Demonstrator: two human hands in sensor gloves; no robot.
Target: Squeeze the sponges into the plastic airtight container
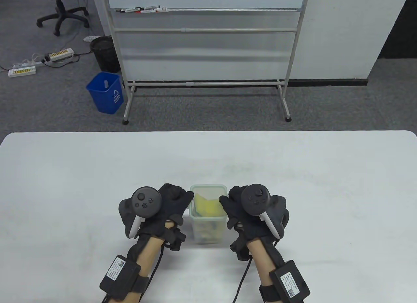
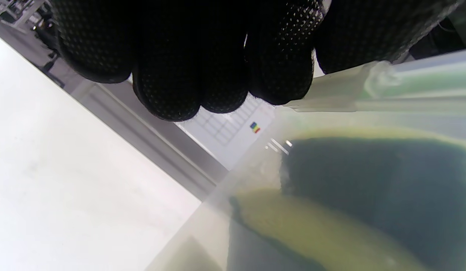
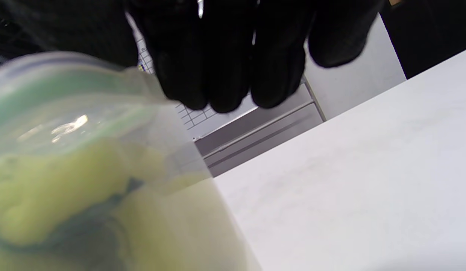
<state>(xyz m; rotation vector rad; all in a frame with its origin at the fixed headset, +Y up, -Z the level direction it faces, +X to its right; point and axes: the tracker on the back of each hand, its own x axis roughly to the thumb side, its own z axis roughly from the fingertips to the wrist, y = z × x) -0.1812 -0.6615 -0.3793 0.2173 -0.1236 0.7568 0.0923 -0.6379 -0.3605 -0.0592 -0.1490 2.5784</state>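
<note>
Gloved fingers (image 2: 169,75) of left hand (image 1: 163,208) hang over container (image 1: 208,215) rim, thumb resting on its left edge. Right hand (image 1: 247,212) mirrors it on other side, fingers (image 3: 225,64) curled beside rim, thumb at right edge. Cannot tell whether either hand truly grips or only touches. Container stands upright on white desk (image 1: 65,185), near front edge, between both hands, lid off. Yellow-and-green sponges (image 1: 207,207) packed inside, pressed against translucent walls, top one poking just above rim.
</note>
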